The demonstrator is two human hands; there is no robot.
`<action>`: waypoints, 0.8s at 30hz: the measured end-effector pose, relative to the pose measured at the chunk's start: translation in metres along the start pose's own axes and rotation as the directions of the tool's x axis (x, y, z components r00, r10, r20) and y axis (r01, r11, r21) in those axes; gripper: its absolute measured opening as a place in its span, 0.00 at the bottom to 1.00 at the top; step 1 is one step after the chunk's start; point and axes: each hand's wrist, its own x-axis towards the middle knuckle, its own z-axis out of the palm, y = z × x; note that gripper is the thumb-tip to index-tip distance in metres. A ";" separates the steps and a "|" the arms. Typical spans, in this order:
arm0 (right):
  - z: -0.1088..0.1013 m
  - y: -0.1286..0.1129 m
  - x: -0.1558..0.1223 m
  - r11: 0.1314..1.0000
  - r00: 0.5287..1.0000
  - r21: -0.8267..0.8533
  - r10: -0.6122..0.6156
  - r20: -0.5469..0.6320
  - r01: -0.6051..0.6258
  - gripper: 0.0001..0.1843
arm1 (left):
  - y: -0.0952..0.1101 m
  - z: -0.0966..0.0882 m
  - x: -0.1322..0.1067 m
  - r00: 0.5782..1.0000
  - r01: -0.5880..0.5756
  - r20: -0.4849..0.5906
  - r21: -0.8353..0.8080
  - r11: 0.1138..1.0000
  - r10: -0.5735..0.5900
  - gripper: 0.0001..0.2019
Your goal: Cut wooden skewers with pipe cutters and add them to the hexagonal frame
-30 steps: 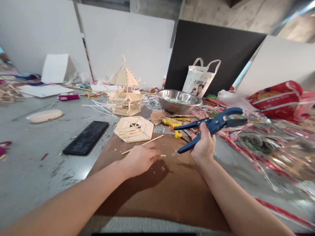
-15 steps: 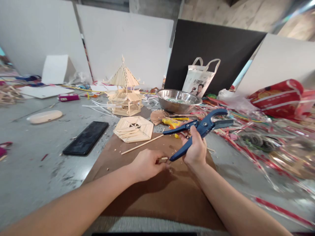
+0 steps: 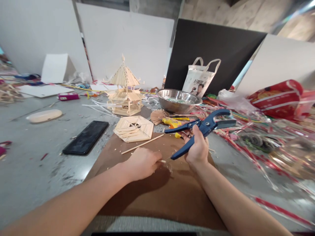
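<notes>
My left hand (image 3: 144, 164) is closed low over the brown board (image 3: 187, 196), its fingers curled round a short wooden stick (image 3: 161, 161) whose pale end pokes out to the right. My right hand (image 3: 198, 149) grips a blue pipe cutter (image 3: 207, 124) by one handle. The cutter's handles are spread, and its curved jaw points away to the right. Beyond my left hand lies a long thin wooden stick (image 3: 142, 144). Behind that is a flat hexagonal stick panel (image 3: 134, 129). Farther back stands a wooden stick pagoda model (image 3: 125, 98).
A black phone (image 3: 86, 137) and a white oval case (image 3: 44, 116) lie left. A steel bowl (image 3: 178, 105) and a white bag (image 3: 198, 80) stand behind. Yellow-handled pliers (image 3: 172, 122) rest beyond the cutter. Red-and-clear wrappers (image 3: 256, 157) clutter the right.
My left hand has shifted slightly left with its palm turned down, drawing the short stick away from the cutter's handle. My right hand and the cutter have moved a little right.
</notes>
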 end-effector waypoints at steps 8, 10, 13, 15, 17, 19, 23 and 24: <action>-0.004 -0.003 0.012 0.999 0.996 0.023 -0.026 -0.088 0.028 0.13 | -0.009 0.003 -0.001 0.998 0.045 -0.050 -0.031 0.998 -0.047 0.12; -0.004 -0.002 0.011 1.000 0.998 0.013 -0.008 -0.063 0.008 0.14 | -0.007 0.003 -0.001 0.997 0.046 -0.054 -0.046 0.998 -0.048 0.12; -0.003 -0.003 0.007 1.000 0.999 0.008 0.007 -0.054 -0.006 0.14 | -0.004 0.001 -0.001 0.996 0.060 -0.059 -0.095 0.994 -0.065 0.12; -0.002 -0.003 0.005 1.000 0.999 0.013 0.022 -0.049 -0.022 0.14 | -0.002 -0.001 -0.001 0.996 0.056 -0.062 -0.166 0.985 -0.067 0.13; 0.000 -0.003 0.003 0.997 0.998 0.037 0.063 -0.026 -0.062 0.14 | 0.000 -0.002 -0.002 0.997 0.028 -0.063 -0.239 0.971 -0.045 0.15; 0.001 -0.004 0.000 0.989 0.992 0.076 0.127 0.023 -0.129 0.14 | 0.001 -0.002 -0.001 0.998 -0.007 -0.058 -0.294 0.956 -0.011 0.17; 0.003 -0.003 -0.003 0.970 0.970 0.110 0.199 0.142 -0.215 0.13 | 0.002 -0.003 0.000 0.998 -0.056 -0.021 -0.410 0.910 0.052 0.17; 0.003 -0.003 -0.003 0.969 0.967 0.112 0.201 0.158 -0.220 0.13 | 0.002 -0.004 0.001 0.997 -0.070 -0.010 -0.446 0.892 0.074 0.16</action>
